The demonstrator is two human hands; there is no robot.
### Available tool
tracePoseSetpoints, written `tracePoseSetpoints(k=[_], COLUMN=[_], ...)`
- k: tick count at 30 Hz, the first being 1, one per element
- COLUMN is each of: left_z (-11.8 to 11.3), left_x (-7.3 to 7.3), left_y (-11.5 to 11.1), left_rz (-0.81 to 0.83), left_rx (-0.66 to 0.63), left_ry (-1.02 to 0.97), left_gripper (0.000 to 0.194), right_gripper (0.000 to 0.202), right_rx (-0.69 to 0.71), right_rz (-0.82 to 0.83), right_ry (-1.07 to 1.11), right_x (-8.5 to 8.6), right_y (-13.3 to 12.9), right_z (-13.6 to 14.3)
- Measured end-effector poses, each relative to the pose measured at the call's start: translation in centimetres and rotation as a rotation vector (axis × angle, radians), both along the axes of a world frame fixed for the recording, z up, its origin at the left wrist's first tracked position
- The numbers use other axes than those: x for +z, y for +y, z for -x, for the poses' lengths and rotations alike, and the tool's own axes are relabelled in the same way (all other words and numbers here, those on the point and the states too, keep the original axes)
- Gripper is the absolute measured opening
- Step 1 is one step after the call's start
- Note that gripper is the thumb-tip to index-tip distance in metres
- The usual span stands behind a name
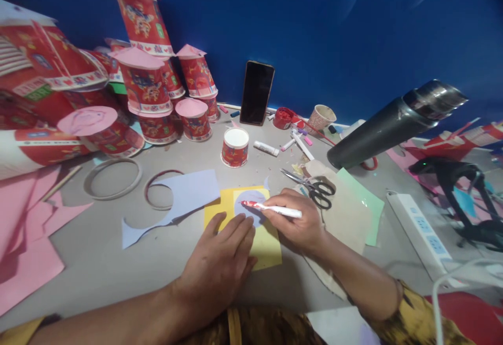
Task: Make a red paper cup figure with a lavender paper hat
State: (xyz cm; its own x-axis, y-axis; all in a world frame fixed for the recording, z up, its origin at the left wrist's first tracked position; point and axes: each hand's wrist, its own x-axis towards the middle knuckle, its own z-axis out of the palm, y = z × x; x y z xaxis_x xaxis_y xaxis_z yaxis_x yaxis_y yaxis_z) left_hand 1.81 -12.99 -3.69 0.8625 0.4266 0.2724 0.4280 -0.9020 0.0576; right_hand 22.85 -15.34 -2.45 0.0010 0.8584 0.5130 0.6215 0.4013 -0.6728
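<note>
My right hand (296, 219) is closed around a white marker (283, 210) with a red tip end, which points left onto a round blue-purple paper piece (251, 197). That circle lies on yellow paper (268, 248). My left hand (223, 253) rests flat, its fingers spread a little over the lower left of the circle and the yellow sheet. Left of it lies a cut blue sheet (196, 190) with round cut-outs. A small red cup (234, 148) with a white top stands just behind the papers. Scissors (310, 187) lie right of my right hand.
Stacked red cups with pink paper tops (147, 86) fill the back left. A phone (256, 93) leans on the blue wall. A dark flask (377, 131), a power strip (422, 235) and green paper (363, 206) are at right; pink paper (31, 261) and a tape roll (112, 178) at left.
</note>
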Motion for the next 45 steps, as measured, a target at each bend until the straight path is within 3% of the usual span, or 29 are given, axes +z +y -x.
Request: tracePoseSetpoints(k=[16,22,28,34,45], left_z=[0.1,0.1,0.1,0.2,0.4], left_x=[0.2,0.2,0.4,0.2,0.0], left_y=[-0.1,-0.1,-0.1,0.0,0.0], left_rz=[0.008,0.041,0.053,0.053,0.113], left_rx=[0.004,0.008,0.006,0.002,0.007], left_ry=[0.010,0.026,0.043,0.039,0.013], left_gripper=[0.035,0.032,0.032,0.031,0.031], right_gripper=[0.009,0.008,0.008,0.008,0.012], right_rx=[0.051,-0.087,-0.033,-0.183,-0.277], right_rz=[0.043,0.099,0.083,0.162,0.239], right_ry=[-0.046,0.130,0.083,0.171,0.361], right_x=[-0.6,-0.4,-0.3,-0.2,-0.7], right_y=[0.1,0.0,0.1,0.2,0.2], right_z=[0.4,-0.2,-0.2,-0.8,-1.8])
